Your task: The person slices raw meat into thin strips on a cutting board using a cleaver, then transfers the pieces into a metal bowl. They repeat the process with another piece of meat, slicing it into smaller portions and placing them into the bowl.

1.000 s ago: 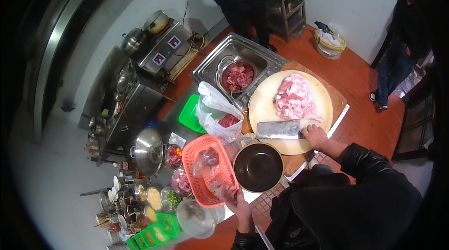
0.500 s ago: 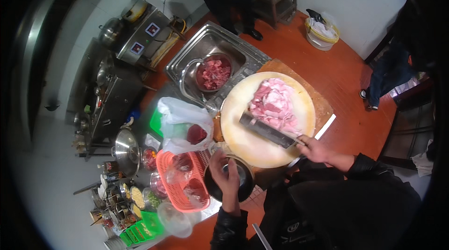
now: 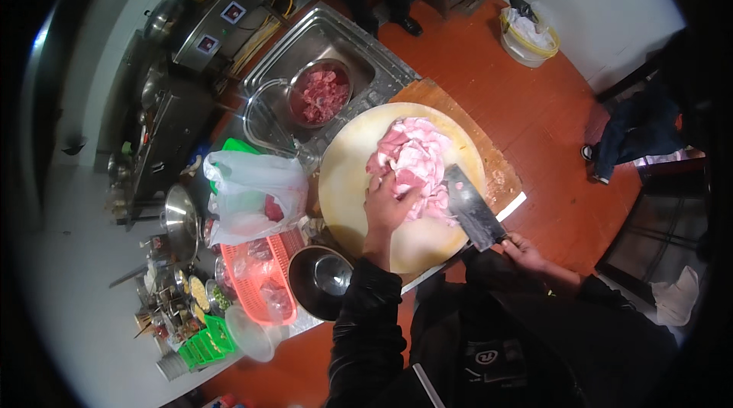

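- Sliced pale-pink meat [image 3: 416,160]: heaped on the round chopping board [image 3: 347,179], toward its far edge; bare surface is left at the board's left and near edges, presumably as working room.
- Left hand [image 3: 385,205]: laid on the heap's near-left side; fingers partly spread, thumb well out, meat touched. Whether a slice is pinched cannot be told. Heap probably being steadied or gathered.
- Right hand [image 3: 523,249]: fingers curled closed round the cleaver's handle, just past the board's near-right edge.
- Cleaver [image 3: 473,209]: blade slanted over that edge, broad face shown, front end at the heap's right side. Likely held out there so the left fingers are cleared; contact with meat unclear.
- Wooden slab [image 3: 496,167]: seen under the board, jutting past its right edge, probably for support.
- Dark pot [image 3: 309,293]: set beside the board's near-left edge, apparently for easy reach.
- Metal bowl [image 3: 298,106] of red meat chunks [image 3: 324,95]: stood inside the sink [image 3: 282,49], perhaps so drips are caught.
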Action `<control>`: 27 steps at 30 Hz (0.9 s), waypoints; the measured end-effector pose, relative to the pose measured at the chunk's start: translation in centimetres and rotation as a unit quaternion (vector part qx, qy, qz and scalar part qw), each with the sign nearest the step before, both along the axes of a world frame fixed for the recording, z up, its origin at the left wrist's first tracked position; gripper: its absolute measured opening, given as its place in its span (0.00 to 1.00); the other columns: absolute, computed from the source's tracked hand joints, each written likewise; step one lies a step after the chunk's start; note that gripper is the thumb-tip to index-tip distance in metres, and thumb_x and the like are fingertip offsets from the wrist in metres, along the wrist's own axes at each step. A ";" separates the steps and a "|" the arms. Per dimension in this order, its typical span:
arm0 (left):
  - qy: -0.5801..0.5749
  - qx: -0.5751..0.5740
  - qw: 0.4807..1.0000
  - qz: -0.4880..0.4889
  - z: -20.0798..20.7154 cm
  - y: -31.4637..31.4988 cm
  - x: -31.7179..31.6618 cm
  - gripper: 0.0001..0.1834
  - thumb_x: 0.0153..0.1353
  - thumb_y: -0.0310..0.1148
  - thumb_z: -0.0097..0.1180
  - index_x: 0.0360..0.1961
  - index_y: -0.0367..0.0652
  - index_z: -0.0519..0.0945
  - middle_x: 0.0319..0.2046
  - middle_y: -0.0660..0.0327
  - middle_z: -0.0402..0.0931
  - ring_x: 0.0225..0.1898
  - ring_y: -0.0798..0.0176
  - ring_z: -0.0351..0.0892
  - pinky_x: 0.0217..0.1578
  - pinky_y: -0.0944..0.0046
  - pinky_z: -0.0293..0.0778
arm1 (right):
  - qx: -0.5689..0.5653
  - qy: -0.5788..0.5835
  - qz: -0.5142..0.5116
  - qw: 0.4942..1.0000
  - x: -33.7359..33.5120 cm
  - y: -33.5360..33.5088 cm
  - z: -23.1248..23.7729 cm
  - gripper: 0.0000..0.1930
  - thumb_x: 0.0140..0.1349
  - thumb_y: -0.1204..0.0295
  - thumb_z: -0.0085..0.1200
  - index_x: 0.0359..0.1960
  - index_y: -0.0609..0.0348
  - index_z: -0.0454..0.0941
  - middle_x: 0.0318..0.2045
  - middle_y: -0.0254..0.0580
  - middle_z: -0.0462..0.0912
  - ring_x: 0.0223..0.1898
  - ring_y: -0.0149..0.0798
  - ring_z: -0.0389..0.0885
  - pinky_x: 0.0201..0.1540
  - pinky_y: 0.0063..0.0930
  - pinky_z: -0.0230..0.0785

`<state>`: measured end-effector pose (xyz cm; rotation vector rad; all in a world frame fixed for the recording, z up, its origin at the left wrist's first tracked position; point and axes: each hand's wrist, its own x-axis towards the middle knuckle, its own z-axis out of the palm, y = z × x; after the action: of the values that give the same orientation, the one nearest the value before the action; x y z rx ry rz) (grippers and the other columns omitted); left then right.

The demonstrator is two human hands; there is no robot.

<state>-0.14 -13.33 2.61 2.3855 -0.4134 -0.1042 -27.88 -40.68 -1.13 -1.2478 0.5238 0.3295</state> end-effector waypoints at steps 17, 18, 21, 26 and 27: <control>-0.197 -0.032 0.966 0.167 -0.8 -1.8 -9.5 0.43 0.44 0.46 0.77 0.64 0.46 0.78 0.69 0.40 0.59 0.67 0.33 0.62 0.65 0.38 0.63 | 0.139 0.012 0.143 0.980 3.8 9.8 3.4 0.23 0.75 0.65 0.53 0.66 0.59 0.65 0.35 0.29 0.77 0.31 0.22 0.74 0.33 0.20 0.69; -0.213 -0.043 0.963 0.161 -0.5 -1.8 -9.6 0.42 0.44 0.42 0.78 0.63 0.44 0.78 0.69 0.41 0.59 0.66 0.34 0.63 0.64 0.40 0.65 | 0.130 -0.008 0.147 0.981 3.5 9.7 3.5 0.22 0.75 0.65 0.53 0.66 0.60 0.65 0.36 0.29 0.78 0.33 0.22 0.75 0.34 0.20 0.70; -0.221 -0.076 0.958 0.167 1.2 -2.0 -10.0 0.41 0.44 0.45 0.76 0.62 0.46 0.80 0.68 0.41 0.60 0.66 0.33 0.63 0.65 0.37 0.64 | 0.081 -0.074 0.143 0.984 2.7 9.4 4.3 0.23 0.74 0.64 0.55 0.64 0.62 0.67 0.40 0.33 0.81 0.39 0.27 0.78 0.42 0.26 0.74; -0.225 -0.049 0.955 0.184 6.0 1.2 -11.9 0.41 0.43 0.49 0.77 0.60 0.45 0.81 0.68 0.40 0.59 0.68 0.34 0.59 0.66 0.36 0.63 | 0.019 -0.053 0.212 0.976 2.5 9.7 7.6 0.23 0.72 0.60 0.59 0.58 0.63 0.70 0.43 0.37 0.80 0.46 0.34 0.78 0.50 0.35 0.73; -0.223 -0.032 0.956 0.189 6.8 2.6 -12.7 0.44 0.42 0.49 0.77 0.62 0.44 0.79 0.68 0.38 0.57 0.68 0.34 0.59 0.65 0.36 0.62 | 0.015 -0.052 0.215 0.975 2.8 10.4 8.2 0.23 0.71 0.59 0.60 0.57 0.63 0.71 0.43 0.38 0.80 0.47 0.34 0.78 0.50 0.36 0.73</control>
<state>-12.82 -10.72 9.41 2.3688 -0.1514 0.6206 -25.11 -30.29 7.07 -1.3362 0.1520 0.6302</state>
